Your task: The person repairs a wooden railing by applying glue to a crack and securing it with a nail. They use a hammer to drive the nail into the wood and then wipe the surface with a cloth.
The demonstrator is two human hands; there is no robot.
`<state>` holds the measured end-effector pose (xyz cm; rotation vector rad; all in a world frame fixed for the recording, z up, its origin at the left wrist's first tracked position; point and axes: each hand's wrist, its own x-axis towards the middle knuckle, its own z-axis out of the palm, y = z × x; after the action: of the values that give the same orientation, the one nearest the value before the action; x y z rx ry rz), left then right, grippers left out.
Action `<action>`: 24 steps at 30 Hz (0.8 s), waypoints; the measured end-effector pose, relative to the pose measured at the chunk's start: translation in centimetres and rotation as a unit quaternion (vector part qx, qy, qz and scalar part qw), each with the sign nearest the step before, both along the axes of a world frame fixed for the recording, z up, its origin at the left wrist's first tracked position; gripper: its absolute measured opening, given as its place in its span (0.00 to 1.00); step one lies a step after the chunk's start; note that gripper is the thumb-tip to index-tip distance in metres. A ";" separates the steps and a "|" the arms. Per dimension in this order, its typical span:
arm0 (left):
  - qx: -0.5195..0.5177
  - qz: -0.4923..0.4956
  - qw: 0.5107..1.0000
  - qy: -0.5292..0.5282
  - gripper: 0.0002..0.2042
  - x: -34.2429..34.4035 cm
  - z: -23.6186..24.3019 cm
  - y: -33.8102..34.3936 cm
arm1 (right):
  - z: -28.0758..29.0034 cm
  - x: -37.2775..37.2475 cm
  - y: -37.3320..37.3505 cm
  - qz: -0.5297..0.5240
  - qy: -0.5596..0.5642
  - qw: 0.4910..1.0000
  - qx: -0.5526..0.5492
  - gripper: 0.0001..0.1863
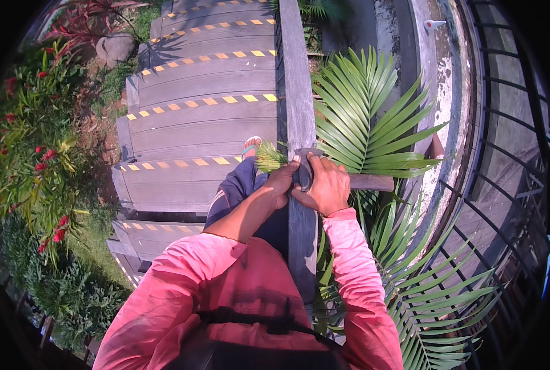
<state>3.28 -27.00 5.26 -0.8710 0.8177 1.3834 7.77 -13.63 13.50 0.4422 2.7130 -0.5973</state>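
Head view: both hands meet over the wooden rail [301,92].
Right hand [325,185] curls around the metal end of a wooden-handled tool [373,182] at the rail, handle jutting rightward; left hand [278,184] bends in from the rail's left, beside a leafy tuft [270,158], its grip unclear.

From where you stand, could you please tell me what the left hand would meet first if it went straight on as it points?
The left hand would probably meet the dark metal tool head first, close ahead at the wooden rail; whether they touch is unclear.
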 end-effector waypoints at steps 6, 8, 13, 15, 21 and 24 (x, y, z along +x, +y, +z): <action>-0.012 0.001 1.000 0.018 0.22 -0.1 1.2 0.5 | 0.4 0.0 0.2 0.001 -0.006 1.000 0.010 0.41; 0.009 0.010 1.000 -0.003 0.22 -0.2 -0.8 0.3 | 0.1 -0.7 0.2 0.005 -0.007 1.000 0.011 0.43; -0.003 -0.020 0.998 0.059 0.24 0.0 0.1 0.2 | 0.2 -0.2 0.8 0.022 0.000 1.000 -0.002 0.43; -0.011 -0.011 1.000 -0.020 0.26 -1.1 0.9 0.8 | -0.5 -0.7 0.8 0.022 0.006 1.000 0.018 0.45; 0.012 -0.015 0.998 0.059 0.26 -0.4 0.4 0.3 | 0.4 -0.2 1.0 0.021 -0.002 1.000 -0.008 0.43; 0.030 -0.004 0.999 0.013 0.26 -0.3 -0.7 0.3 | -0.1 -0.6 0.5 0.000 0.014 1.000 -0.003 0.41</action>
<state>2.97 -26.73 4.53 -0.8044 0.7941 1.4086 7.18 -13.08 13.45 0.4357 2.7378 -0.6163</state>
